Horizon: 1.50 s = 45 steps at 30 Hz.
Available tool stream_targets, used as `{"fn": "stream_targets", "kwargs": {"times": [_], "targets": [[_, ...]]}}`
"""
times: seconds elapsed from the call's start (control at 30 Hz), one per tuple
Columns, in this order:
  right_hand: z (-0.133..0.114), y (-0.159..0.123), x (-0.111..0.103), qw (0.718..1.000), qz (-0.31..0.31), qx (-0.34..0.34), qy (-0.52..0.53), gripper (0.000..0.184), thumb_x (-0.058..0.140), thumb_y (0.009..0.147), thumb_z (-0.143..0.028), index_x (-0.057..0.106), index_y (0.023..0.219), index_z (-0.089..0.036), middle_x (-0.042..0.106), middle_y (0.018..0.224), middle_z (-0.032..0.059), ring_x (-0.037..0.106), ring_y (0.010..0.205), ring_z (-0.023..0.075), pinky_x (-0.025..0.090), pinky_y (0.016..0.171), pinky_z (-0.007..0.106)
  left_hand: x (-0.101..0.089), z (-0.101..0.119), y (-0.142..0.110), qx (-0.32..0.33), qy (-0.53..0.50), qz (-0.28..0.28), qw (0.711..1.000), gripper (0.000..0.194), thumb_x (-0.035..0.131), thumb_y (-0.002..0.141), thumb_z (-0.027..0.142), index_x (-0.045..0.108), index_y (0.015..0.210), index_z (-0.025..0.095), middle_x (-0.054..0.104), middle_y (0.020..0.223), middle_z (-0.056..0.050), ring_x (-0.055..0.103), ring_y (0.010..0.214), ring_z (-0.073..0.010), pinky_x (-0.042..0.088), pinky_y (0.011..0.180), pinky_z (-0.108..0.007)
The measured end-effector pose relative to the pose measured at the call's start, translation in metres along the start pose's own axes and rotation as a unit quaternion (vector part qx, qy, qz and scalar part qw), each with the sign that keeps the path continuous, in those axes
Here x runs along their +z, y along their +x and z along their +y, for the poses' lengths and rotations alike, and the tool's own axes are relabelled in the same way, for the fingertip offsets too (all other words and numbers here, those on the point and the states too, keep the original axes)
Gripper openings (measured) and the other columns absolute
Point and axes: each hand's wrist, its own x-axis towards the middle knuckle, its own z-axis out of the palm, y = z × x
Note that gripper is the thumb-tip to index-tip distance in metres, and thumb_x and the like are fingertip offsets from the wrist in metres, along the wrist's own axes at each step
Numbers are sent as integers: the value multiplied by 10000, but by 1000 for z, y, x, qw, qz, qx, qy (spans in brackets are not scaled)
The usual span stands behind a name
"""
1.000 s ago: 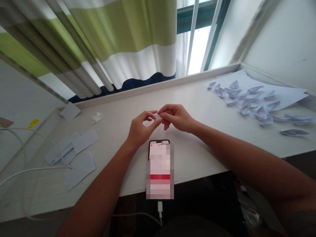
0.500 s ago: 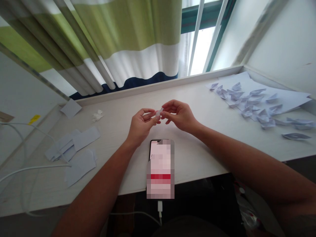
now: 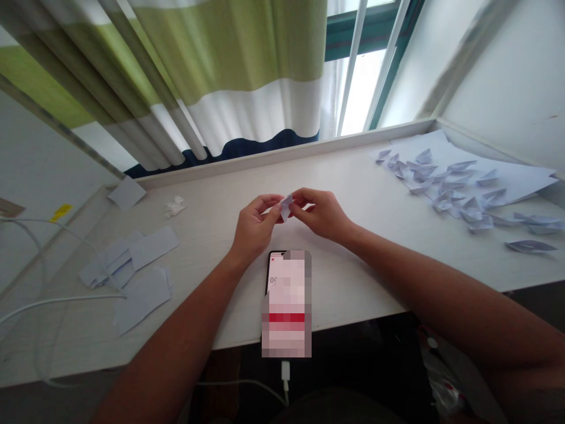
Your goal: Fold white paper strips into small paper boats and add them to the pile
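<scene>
My left hand (image 3: 255, 225) and my right hand (image 3: 321, 212) meet over the middle of the white table (image 3: 362, 265). Both pinch a small folded piece of white paper (image 3: 286, 206) between thumb and fingertips, a little above the tabletop. A phone (image 3: 286, 303) lies flat just below my hands, at the table's near edge, with a white charging cable (image 3: 285, 372) plugged into its bottom end.
Several small folded paper pieces (image 3: 450, 188) lie scattered on a large white sheet (image 3: 521, 176) at the right. Cut paper slips (image 3: 132, 265) and a white cord (image 3: 53, 303) lie at the left. A crumpled scrap (image 3: 175, 206) sits near the curtain (image 3: 198, 88) and window ledge.
My hands have stayed together on the folded paper, turning it slightly; a pointed flap now stands out between the fingertips. The view shifted a little.
</scene>
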Motion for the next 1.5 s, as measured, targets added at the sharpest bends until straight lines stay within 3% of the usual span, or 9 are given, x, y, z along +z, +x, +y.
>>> {"fn": "stream_targets", "kwargs": {"times": [0.2, 0.4, 0.5, 0.63, 0.73, 0.87, 1.0, 1.2, 1.5], "targets": [[-8, -2, -1, 998, 36, -37, -25, 153, 693, 1001, -310, 832, 1030, -254, 808, 979, 50, 739, 886, 211, 649, 789, 375, 2, 0, 0, -21, -94, -8, 995, 239, 796, 953, 396, 765, 1096, 208, 827, 1208, -90, 817, 1067, -234, 680, 1013, -479], [-8, -3, -2, 999, 14, -48, 15, 158, 700, 975, -291, 854, 1005, -274, 780, 1053, 59, 731, 988, 228, 668, 875, 409, -2, 9, 1, -67, -147, -4, 987, 152, 763, 943, 294, 786, 1055, 194, 796, 1344, -120, 822, 1083, -243, 657, 1064, -504], [-8, -2, -1, 998, 13, -48, 40, 132, 744, 963, -340, 850, 987, -263, 762, 1058, 67, 730, 995, 228, 667, 898, 422, -2, 11, 0, -64, -152, -1, 986, 211, 845, 879, 312, 754, 1018, 182, 778, 1378, -134, 811, 1119, -252, 655, 1069, -494], [-6, -1, 1, 996, 18, -21, 80, 214, 823, 922, -462, 804, 911, -249, 763, 1011, 57, 725, 955, 223, 661, 892, 432, -1, 7, -1, -30, -119, 5, 992, 433, 972, 744, 293, 646, 1019, 220, 781, 1351, -118, 792, 1184, -273, 672, 1030, -468], [-5, 0, 2, 991, 26, 18, 131, 379, 892, 840, -571, 771, 926, -222, 783, 958, 52, 734, 908, 216, 656, 869, 417, -1, 5, -3, -14, -90, -11, 996, 577, 979, 746, 292, 576, 1158, 275, 772, 1350, -95, 829, 1058, -241, 682, 1000, -458], [-6, 1, 1, 986, -26, 38, 163, 451, 862, 844, -647, 801, 906, -205, 811, 909, 55, 759, 877, 215, 652, 872, 404, -2, 6, -3, -17, -81, -31, 996, 650, 976, 760, 310, 530, 1233, 303, 764, 1350, -83, 839, 1018, -233, 687, 988, -450], [-5, 1, 1, 981, -31, 42, 187, 437, 890, 817, -634, 819, 897, -210, 825, 915, 48, 768, 861, 211, 646, 858, 391, -2, 2, -1, -35, -92, -23, 995, 578, 1005, 723, 359, 635, 1150, 238, 803, 1220, -85, 832, 996, -237, 698, 944, -437], [1, 2, -2, 984, -61, 51, 160, 403, 899, 839, -581, 803, 897, -194, 815, 841, 42, 771, 815, 199, 606, 802, 358, -3, 1, -2, -15, -17, -47, 999, 314, 946, 815, 429, 830, 943, 167, 833, 864, -84, 811, 825, -221, 687, 856, -401], [-4, 2, -8, 986, -61, 5, 156, 405, 880, 857, -598, 769, 803, -213, 768, 806, 23, 705, 739, 167, 558, 706, 328, -8, 12, -4, -46, -34, -89, 994, 332, 987, 766, 366, 832, 983, 169, 854, 896, -96, 843, 853, -262, 691, 830, -408]]}}
